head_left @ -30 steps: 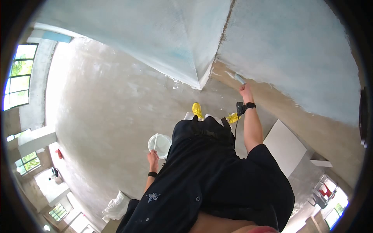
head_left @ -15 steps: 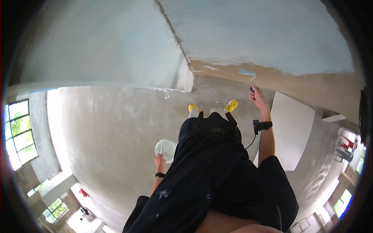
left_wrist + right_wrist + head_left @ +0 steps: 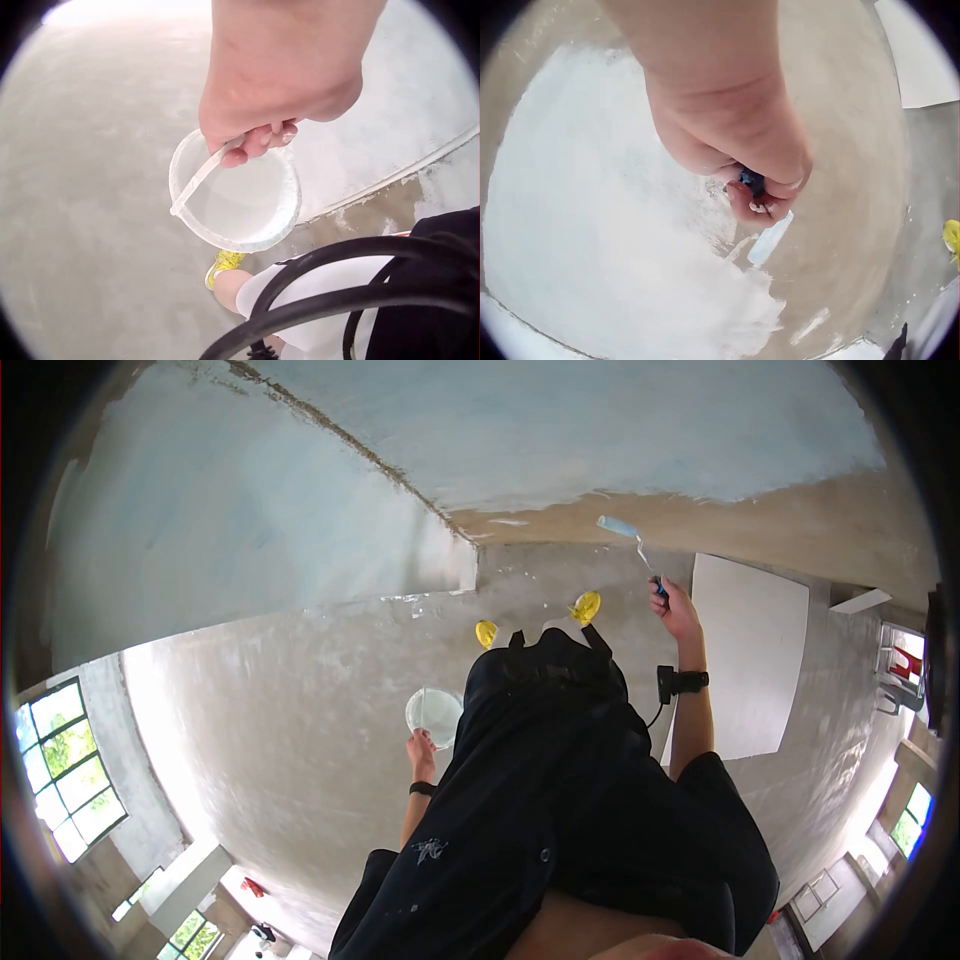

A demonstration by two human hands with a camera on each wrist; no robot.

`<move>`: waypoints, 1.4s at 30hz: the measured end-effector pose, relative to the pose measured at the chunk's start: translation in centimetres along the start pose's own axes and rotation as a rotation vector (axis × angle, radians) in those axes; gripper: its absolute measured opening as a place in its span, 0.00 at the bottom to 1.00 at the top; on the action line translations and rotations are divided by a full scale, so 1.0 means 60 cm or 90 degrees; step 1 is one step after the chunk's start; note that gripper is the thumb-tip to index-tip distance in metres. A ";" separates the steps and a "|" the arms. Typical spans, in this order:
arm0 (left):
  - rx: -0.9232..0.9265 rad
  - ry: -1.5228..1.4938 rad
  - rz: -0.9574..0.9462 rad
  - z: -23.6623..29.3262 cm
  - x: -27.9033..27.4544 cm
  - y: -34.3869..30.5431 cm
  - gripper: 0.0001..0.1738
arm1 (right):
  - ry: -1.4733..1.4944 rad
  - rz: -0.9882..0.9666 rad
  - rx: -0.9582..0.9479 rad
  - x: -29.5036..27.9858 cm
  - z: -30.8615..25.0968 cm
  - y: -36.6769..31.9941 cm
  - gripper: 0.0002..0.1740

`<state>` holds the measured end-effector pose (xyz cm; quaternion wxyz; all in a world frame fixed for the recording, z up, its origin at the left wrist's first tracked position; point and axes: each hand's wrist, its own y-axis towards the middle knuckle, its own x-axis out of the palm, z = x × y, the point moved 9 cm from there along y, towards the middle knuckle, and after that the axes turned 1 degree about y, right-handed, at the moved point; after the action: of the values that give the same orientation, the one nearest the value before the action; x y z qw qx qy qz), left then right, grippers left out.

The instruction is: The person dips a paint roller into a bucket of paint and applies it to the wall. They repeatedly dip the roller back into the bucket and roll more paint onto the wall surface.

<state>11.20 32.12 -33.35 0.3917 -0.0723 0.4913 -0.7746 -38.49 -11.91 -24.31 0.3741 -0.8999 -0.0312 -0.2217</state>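
Observation:
My right hand [image 3: 680,612] grips the dark blue handle [image 3: 751,180] of a small paint roller [image 3: 618,526]. Its pale blue sleeve overlaps the bare brown strip [image 3: 720,522] along the bottom of the wall in the head view. Above that strip the wall [image 3: 620,435] carries a whitish-blue coat with a ragged lower edge. Down at my left side, my left hand [image 3: 422,752] holds a white bucket [image 3: 294,206] by its bail handle [image 3: 196,181], fingers curled round it. The inside of the bucket looks pale; how full it is does not show.
Beside my right arm a large white board [image 3: 750,650] lies on the grey floor [image 3: 300,710]. A second coated wall [image 3: 220,510] meets the first at a rough corner on the left. My yellow shoes [image 3: 585,607] stand near the wall's foot. A cable hangs by my right wrist.
The roller has moved right along the brown strip, away from the corner, and its sleeve has swung from slanting to nearly level. The head view has turned. The left hand keeps holding the bucket.

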 end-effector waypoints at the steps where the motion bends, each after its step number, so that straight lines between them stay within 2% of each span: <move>1: 0.002 0.015 0.008 0.005 0.006 -0.002 0.17 | 0.002 -0.017 -0.008 0.008 -0.002 -0.006 0.14; 6: -0.005 0.062 0.023 0.004 0.018 -0.009 0.17 | 0.002 -0.048 -0.057 0.051 -0.026 -0.052 0.14; 8: 0.151 0.234 -0.026 0.029 0.036 -0.005 0.17 | 0.008 -0.078 -0.076 0.073 -0.038 -0.062 0.14; 11: 0.192 0.262 -0.033 0.029 0.043 -0.002 0.17 | 0.020 -0.106 -0.082 0.102 -0.050 -0.080 0.14; 15: 0.164 0.289 -0.016 0.031 0.043 -0.027 0.17 | 0.004 -0.126 -0.107 0.148 -0.081 -0.115 0.14; 17: 0.089 0.237 0.014 0.022 0.035 -0.032 0.17 | 0.019 -0.157 -0.122 0.166 -0.092 -0.123 0.15; 18: 0.088 0.236 0.016 0.013 0.032 -0.027 0.17 | 0.018 -0.159 -0.120 0.167 -0.095 -0.123 0.15; 20: 0.181 0.262 0.007 0.015 0.029 -0.027 0.17 | 0.068 -0.223 -0.098 0.183 -0.098 -0.131 0.14; 23: 0.138 0.265 0.027 0.020 0.030 -0.036 0.17 | 0.077 -0.278 -0.105 0.203 -0.106 -0.136 0.14; 27: 0.168 0.255 0.016 0.043 0.038 -0.063 0.17 | 0.078 -0.321 -0.108 0.218 -0.117 -0.149 0.15; 29: 0.052 0.193 0.030 0.036 0.036 -0.068 0.17 | 0.073 -0.339 -0.112 0.229 -0.121 -0.154 0.16; 32: 0.047 0.163 0.012 0.038 0.049 -0.063 0.16 | 0.046 -0.345 -0.125 0.241 -0.129 -0.158 0.17; 33: 0.048 0.163 0.012 0.027 0.046 -0.051 0.16 | 0.047 -0.345 -0.126 0.243 -0.130 -0.158 0.17; 35: 0.171 0.221 -0.010 0.023 0.044 -0.036 0.16 | 0.036 -0.348 -0.137 0.248 -0.137 -0.171 0.17; 42: 0.149 0.240 -0.029 0.041 0.066 -0.056 0.16 | -0.013 -0.333 -0.175 0.250 -0.144 -0.174 0.17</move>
<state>7.91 28.41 -30.41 0.2815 0.1085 0.4611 -0.8345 -30.57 -12.01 -5.70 0.1786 -0.9058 -0.2356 -0.3036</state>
